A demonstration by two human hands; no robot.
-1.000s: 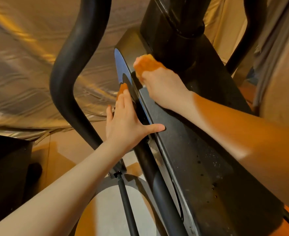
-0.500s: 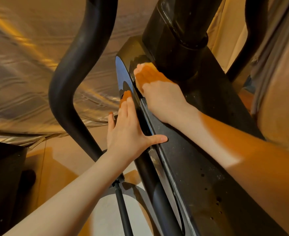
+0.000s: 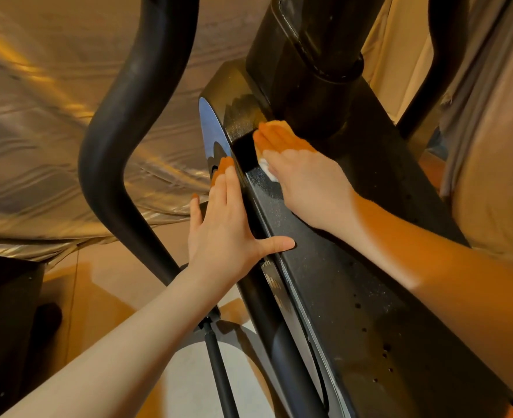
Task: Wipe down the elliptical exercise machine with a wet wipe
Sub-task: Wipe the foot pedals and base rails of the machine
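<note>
A: Which step?
B: Wiping the elliptical's black speckled housing. The right hand presses a white wet wipe flat beneath straight fingers beside the column; the left hand, fingers extended, braces the edge.
A: Next?
B: Probably drag it down the dusty panel.

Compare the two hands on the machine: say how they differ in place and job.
The right hand lies flat on the top of the black housing, pressing a white wipe that peeks from under it; the left hand holds nothing. The left hand rests on the housing's side face, thumb hooked over the top edge; the right hand sits further up, near the black post. Both have straight fingers.
</note>
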